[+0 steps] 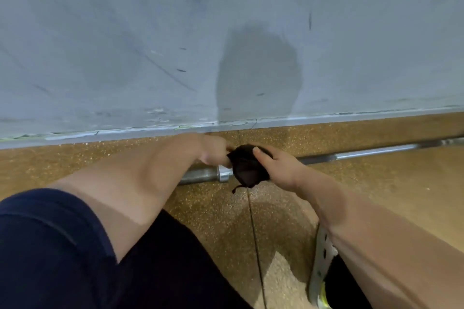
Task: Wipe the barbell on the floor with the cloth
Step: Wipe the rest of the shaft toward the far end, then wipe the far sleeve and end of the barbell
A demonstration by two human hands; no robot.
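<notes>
The barbell [364,153] lay on the floor [213,213] beside the wall [125,45]. The right hand [277,164] held the dark cloth [247,170] bunched on the bar, thumb on top. The left hand [216,150] seemed to pinch the cloth's edge with curled fingers.

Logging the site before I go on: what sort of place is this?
Most likely a gym: a steel barbell lies on speckled flooring beside a scuffed grey wall. The left hand and right hand grip a dark cloth.
</notes>
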